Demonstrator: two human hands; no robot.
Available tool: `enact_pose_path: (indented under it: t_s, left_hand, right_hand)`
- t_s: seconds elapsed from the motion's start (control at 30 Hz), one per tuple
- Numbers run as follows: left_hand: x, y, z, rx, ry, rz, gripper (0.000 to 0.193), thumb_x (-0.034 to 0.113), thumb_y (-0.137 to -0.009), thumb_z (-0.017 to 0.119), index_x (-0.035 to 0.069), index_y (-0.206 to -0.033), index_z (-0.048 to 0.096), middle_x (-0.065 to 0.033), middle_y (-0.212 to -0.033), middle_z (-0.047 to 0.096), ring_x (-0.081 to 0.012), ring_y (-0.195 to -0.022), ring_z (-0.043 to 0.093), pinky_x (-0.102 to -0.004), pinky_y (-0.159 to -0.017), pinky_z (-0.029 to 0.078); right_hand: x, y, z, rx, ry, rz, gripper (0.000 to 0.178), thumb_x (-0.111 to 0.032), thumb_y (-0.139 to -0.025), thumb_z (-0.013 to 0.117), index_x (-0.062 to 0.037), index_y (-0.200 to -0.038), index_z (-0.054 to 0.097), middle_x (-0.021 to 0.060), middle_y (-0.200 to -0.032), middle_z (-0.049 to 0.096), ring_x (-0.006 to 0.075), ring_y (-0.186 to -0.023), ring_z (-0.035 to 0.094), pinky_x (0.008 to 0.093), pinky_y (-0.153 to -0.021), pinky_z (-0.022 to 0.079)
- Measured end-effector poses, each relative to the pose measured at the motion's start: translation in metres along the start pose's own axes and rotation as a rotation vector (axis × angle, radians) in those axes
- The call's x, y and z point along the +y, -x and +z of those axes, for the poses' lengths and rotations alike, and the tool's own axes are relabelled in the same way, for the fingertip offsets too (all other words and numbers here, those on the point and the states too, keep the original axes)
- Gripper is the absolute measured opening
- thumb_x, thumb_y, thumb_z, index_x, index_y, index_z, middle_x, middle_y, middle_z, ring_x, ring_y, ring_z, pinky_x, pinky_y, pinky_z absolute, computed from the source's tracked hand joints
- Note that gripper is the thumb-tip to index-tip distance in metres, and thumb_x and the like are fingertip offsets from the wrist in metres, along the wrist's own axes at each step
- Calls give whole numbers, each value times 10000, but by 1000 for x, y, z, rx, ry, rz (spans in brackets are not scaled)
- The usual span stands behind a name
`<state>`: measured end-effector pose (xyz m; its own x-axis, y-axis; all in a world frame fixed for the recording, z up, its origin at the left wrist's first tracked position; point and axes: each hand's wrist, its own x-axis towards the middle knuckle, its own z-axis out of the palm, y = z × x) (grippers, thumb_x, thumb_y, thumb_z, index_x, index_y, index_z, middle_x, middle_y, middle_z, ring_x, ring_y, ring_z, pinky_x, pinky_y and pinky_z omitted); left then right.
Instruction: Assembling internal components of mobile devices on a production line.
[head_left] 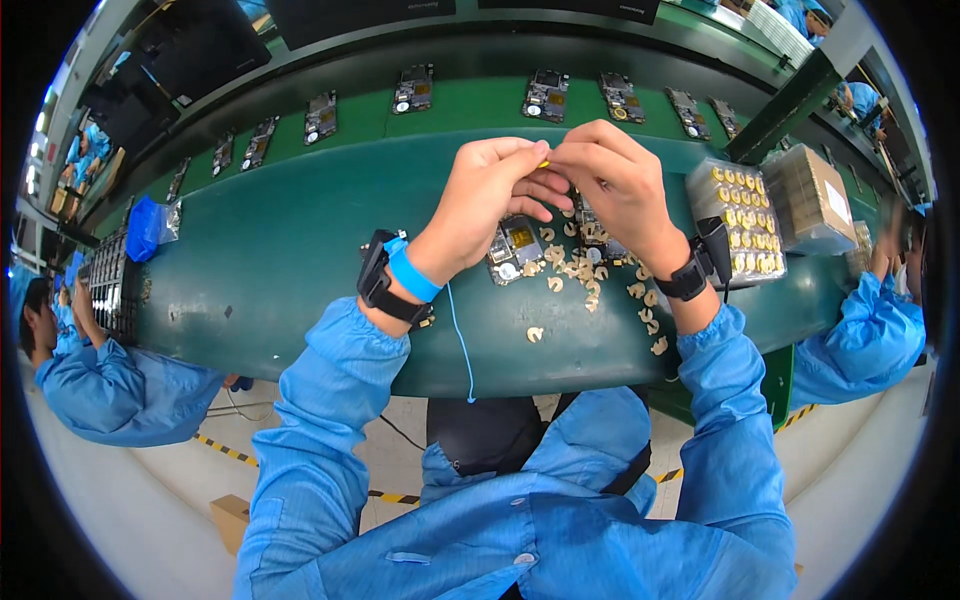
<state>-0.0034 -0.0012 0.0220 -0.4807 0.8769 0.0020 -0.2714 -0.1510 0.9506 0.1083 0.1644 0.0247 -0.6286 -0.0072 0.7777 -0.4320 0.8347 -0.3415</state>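
My left hand (485, 200) and my right hand (620, 178) meet over the bench with thumbs and forefingers pinched together. Between their fingertips shows the edge of a small yellow piece (545, 164), mostly hidden by the fingers. Beneath my hands lies a circuit board (516, 250) with a gold patch and a round white spot. A second circuit board (596, 232) is partly covered by my right hand. Small beige C-shaped pieces (575, 265) are scattered over and around the boards, with several more trailing toward my right wrist.
On the right stand a clear tray (738, 262) of round yellow-and-white parts and a cardboard-sided stack (815, 200). Several circuit boards (412, 90) line the far green strip. A blue bag (146, 228) lies at left. A blue cord (460, 340) hangs from my left wristband. Co-workers sit either side.
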Motion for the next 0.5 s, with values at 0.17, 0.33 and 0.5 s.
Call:
enact_pose_path:
  t_s: [0.17,0.33,0.5]
  left_hand:
    - [-13,0,-2,120,-94,146,241,161,-1067,612,-47,-1170,680,-142,-982,748,-191,-810,745,-273,-679,569]
    - [-12,8,5,180,-301,232,275,170,-1075,605,-45,-1245,630,-121,-964,736,-162,-724,727,-254,-630,534]
    - [-17,10,8,138,-312,253,208,161,-1084,585,-26,-1176,585,-104,-919,727,-142,-660,702,-241,-578,505]
  right_hand:
    - [4,10,6,18,-113,156,122,-14,-889,765,-16,-1011,756,74,-967,707,157,-702,647,274,-586,506]
    - [11,17,8,-52,-315,262,96,-48,-919,755,-3,-1004,762,54,-911,706,73,-662,588,226,-559,446]
    - [5,21,14,5,-547,477,93,-44,-944,725,21,-1005,751,30,-925,684,34,-662,544,196,-548,399]
